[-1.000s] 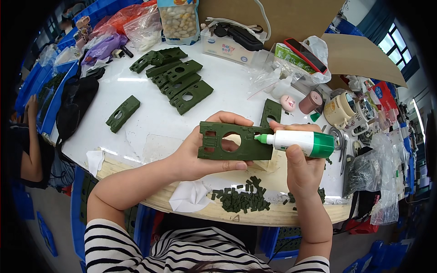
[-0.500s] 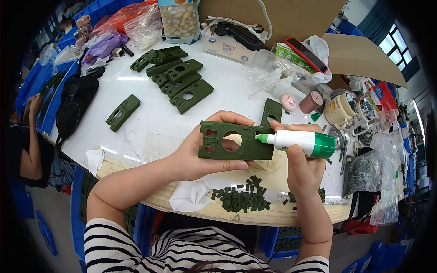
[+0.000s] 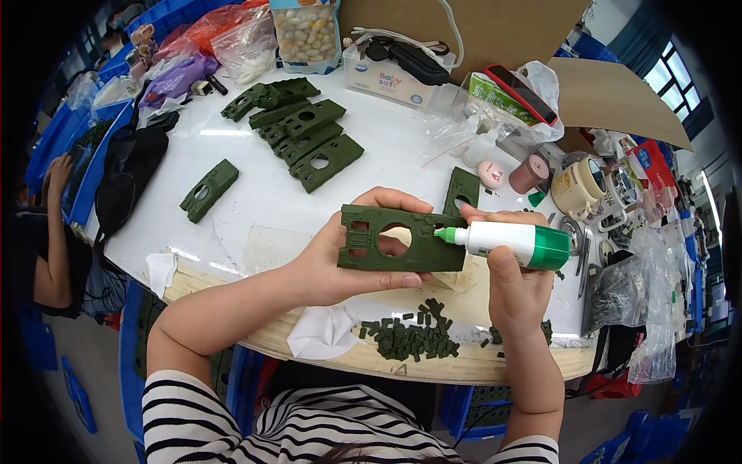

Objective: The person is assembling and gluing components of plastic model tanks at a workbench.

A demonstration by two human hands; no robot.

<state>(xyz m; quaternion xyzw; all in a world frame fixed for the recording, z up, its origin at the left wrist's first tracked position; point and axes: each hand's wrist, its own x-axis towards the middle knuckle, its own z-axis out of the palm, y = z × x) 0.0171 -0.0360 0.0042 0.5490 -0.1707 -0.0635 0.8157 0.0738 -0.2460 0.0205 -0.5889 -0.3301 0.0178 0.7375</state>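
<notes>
Tabletop (image 3: 402, 147), white with a strip of bare wood along its curved front edge, fills most of what I can see of this cluttered workroom. Blue bins (image 3: 133, 387) sit below the front edge, and past the left edge a co-worker's hand (image 3: 56, 176) is beside another bin. Cardboard (image 3: 525, 35) stands behind the far edge; mugs (image 3: 570, 193) and plastic bags (image 3: 653, 309) crowd the right edge. Green model-tank hulls (image 3: 340, 158) lie grouped toward the far left corner, with a lone hull (image 3: 220, 182) nearer the left edge and another hull (image 3: 461, 182) partly hidden behind the hands; whether any of these is finished, I cannot tell. The hull being worked on (image 3: 427, 255) is held up off the surface, over the front part of the tabletop. The left hand (image 3: 321, 267) grasps it, thumb along its near edge, fingers at its far edge. The right hand (image 3: 518, 290) is wrapped around a squeeze bottle (image 3: 502, 243), likely glue, its green nozzle (image 3: 450, 235) touching or just above the hull's right-hand part. By my reckoning, dabbing here is under way but incomplete, while plenty of small dark-green blocks (image 3: 410, 340) lie loose, heaped near the front edge.
</notes>
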